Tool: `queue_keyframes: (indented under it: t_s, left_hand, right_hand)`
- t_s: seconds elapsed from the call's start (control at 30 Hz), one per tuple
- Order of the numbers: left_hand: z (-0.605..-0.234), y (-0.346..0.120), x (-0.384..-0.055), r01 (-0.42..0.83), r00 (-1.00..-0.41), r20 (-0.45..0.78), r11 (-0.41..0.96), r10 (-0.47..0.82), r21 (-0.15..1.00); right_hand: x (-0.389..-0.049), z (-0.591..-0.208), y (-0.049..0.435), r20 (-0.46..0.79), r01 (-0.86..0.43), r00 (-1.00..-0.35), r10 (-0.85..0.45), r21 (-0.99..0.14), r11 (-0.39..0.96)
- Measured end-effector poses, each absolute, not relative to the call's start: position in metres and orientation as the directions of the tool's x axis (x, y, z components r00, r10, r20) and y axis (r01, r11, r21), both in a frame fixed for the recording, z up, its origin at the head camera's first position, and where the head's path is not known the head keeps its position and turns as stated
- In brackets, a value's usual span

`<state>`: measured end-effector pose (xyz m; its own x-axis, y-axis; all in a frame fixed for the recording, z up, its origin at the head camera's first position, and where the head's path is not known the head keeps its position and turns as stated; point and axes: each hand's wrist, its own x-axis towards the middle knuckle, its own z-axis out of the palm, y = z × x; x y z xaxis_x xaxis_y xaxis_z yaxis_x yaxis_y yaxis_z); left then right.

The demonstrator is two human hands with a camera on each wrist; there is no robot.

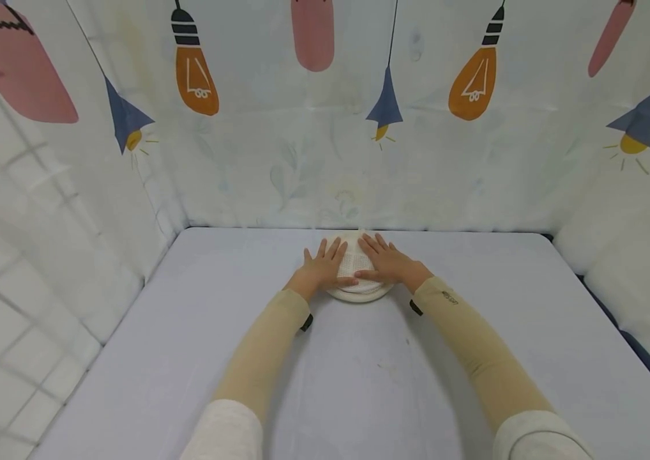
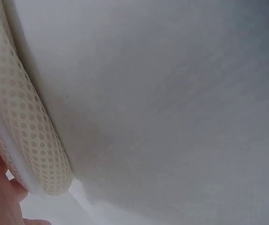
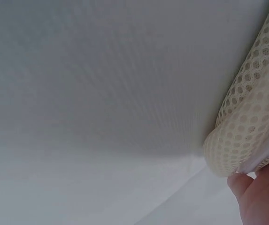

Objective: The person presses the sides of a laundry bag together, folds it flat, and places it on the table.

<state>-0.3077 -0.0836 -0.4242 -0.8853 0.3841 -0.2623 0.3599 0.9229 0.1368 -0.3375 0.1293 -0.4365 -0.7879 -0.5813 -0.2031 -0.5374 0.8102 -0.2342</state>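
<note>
A round cream item of honeycomb mesh (image 1: 357, 264) lies at the far edge of the table. Both hands rest on it with fingers spread, the left hand (image 1: 321, 267) over its left side and the right hand (image 1: 389, 262) over its right side. Their thumbs lie toward each other near the front part. In the left wrist view the thick, rounded mesh edge (image 2: 35, 126) shows with a whitish band along it, fingers touching beside it. The right wrist view has the same kind of mesh edge (image 3: 244, 126) with fingertips right at it. What the item is, I cannot tell.
The table (image 1: 359, 383) has a pale cover with a few small marks toward the front. Behind it hangs a white curtain (image 1: 302, 160) printed with lamps and bulbs. White sheeting over a grid (image 1: 15, 306) stands along the left, more white fabric (image 1: 641, 268) on the right.
</note>
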Motion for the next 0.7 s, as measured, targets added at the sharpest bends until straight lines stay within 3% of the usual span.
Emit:
queue_keyframes:
  t_s: [0.33,0.7]
  left_hand:
    - [-0.431,-0.09,-0.305,0.355,-0.887,-0.239,0.915,0.395,0.193]
    - [-0.423,-0.095,-0.304,0.373,-0.898,-0.171,0.908,0.405,0.19]
  right_hand:
    - [-0.334,-0.425,0.135,-0.173,-0.547,-0.769,-0.615,-0.319,0.774]
    - [-0.327,-0.417,0.136,-0.13,-0.547,-0.786,-0.605,-0.31,0.777]
